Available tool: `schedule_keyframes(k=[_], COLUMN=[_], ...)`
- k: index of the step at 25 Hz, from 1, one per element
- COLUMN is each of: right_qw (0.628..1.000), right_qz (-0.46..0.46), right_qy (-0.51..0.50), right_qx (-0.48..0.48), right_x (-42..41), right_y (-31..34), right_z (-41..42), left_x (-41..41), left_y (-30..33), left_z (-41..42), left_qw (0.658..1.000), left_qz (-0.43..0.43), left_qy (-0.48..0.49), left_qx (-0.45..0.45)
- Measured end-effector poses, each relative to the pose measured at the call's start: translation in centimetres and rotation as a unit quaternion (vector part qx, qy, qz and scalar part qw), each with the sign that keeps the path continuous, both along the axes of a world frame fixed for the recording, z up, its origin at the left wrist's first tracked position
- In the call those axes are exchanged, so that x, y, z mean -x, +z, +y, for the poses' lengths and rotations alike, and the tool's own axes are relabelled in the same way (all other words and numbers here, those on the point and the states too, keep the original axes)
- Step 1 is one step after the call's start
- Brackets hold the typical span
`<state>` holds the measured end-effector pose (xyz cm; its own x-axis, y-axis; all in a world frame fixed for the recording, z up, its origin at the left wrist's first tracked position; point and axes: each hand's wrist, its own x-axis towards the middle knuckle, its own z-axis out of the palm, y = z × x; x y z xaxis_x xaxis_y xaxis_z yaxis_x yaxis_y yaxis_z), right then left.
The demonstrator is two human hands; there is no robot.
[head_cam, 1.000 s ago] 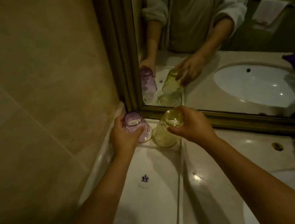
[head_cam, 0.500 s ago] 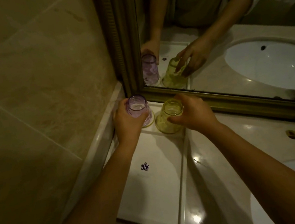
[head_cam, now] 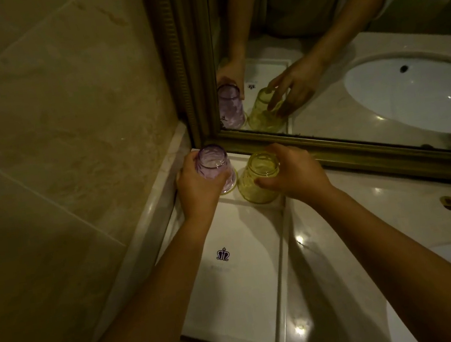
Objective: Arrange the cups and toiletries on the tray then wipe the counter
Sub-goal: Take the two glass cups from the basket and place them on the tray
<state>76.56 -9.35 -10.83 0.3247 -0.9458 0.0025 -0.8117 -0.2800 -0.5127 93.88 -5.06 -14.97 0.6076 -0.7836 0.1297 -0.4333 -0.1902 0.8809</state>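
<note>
left hand [head_cam: 196,188] grips purple cup [head_cam: 216,169], right hand [head_cam: 294,174] grips yellow cup [head_cam: 260,179] (both upside down, axes near vertical) on tray [head_cam: 236,299].

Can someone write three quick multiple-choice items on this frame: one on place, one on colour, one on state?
1. Where do the two cups stand on the tray?
A. At its far end by the mirror
B. At its near end
C. Off it, in the sink

2. What colour is the cup in the left hand?
A. Yellow
B. Purple
C. Blue

3. How do the cups stand?
A. On their sides
B. Stacked one in the other
C. Upside down, wide end on the tray

Answers:
1 A: both cups sit at the tray's end under the mirror frame.
2 B: the left hand wraps the purple cup; the right hand has the yellow cup.
3 C: each cup's narrow base faces up and its wider end is down, side by side.
</note>
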Motion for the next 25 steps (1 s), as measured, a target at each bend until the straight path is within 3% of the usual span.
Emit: schedule_keyframes(k=[3,10,25], right_qw=[1.0,0.986,0.983], right_qz=[-0.009,-0.131,-0.165], right_qy=[-0.008,-0.092,-0.062], right_qx=[-0.008,-0.044,-0.049], right_x=[0.1,0.1,1.4], right_y=[-0.6,-3.5,-4.3], right_z=[-0.1,2.3,0.6], left_x=[0.0,0.2,-0.3], left_y=[-0.1,-0.9,-2.0], left_z=[-0.1,0.7,0.8], left_qw=[1.0,1.0,1.0], left_qz=[-0.002,-0.021,0.003], left_qy=[-0.006,-0.007,-0.021], left_qx=[-0.011,0.015,0.009])
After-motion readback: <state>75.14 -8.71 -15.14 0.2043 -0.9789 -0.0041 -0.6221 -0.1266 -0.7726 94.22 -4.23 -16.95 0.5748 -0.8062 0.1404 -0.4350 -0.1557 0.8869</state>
